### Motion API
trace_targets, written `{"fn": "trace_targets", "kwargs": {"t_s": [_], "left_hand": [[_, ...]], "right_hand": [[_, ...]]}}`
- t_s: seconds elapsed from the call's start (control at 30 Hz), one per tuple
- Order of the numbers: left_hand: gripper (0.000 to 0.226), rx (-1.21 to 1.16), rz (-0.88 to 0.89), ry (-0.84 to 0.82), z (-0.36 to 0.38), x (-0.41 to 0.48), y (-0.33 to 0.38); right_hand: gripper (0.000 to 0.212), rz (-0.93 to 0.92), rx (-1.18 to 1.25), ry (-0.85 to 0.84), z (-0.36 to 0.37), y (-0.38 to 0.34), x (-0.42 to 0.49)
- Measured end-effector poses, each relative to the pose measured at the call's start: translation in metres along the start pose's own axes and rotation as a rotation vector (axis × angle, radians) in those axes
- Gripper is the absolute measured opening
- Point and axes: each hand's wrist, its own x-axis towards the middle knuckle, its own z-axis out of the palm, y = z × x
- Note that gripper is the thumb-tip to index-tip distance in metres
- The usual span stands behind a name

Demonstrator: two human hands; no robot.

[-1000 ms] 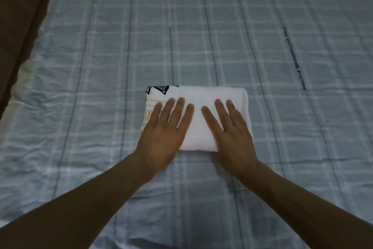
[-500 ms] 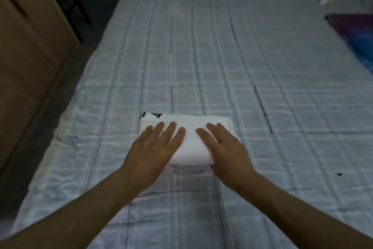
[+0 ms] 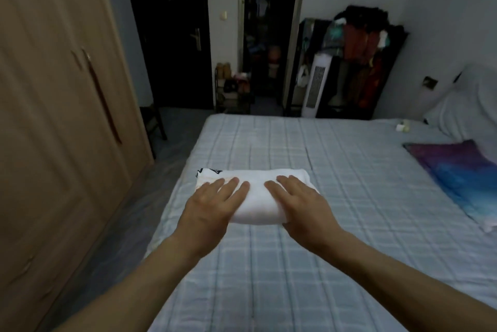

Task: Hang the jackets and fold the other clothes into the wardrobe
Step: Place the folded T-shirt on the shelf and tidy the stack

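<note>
Both hands lie flat on the folded white T-shirt (image 3: 258, 198) with fingers extended. Neither grips or pinches the cloth. The left hand (image 3: 212, 205) covers the near left part and the right hand (image 3: 301, 202) covers the near right corner. Whether a thumb is tucked under the near edge cannot be told. The shirt forms a compact rectangle on the checked bedsheet (image 3: 295, 272), close to the bed's left edge, with black print showing at its far left corner. The wardrobe (image 3: 53, 116) stands closed to the left of the bed.

The step in hand appears to be pressing the fold flat before lifting.
- Press evenly across both halves.
- To lift, slide the fingers under both ends and keep the bundle level so the layers do not slip.
- Free one hand to open a wardrobe door.

Compared with half a second earlier, hands and shirt keep the same placement. The view has tilted upward, bringing the doorway (image 3: 269, 35) into sight.
</note>
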Motion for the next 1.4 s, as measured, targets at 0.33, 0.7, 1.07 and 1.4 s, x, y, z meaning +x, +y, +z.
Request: {"fn": "trace_targets", "kwargs": {"t_s": [0.33,0.7,1.07,1.4], "left_hand": [[0.066,0.196,0.019,0.232,-0.147,0.034,-0.016],[0.052,0.353,-0.083,0.193,-0.216,0.051,0.006],[0.058,0.635,-0.475,0.01,-0.279,-0.068,0.029],[0.053,0.897,-0.898,-0.108,-0.397,-0.26,0.081]], "right_hand": [[0.07,-0.145,-0.052,0.24,-0.138,-0.033,0.039],[0.067,-0.359,0.051,0.362,-0.184,-0.02,0.067],[0.079,-0.79,0.347,0.369,-0.15,-0.132,0.093],[0.077,-1.257,0.715,0.343,-0.163,-0.366,0.023]]}}
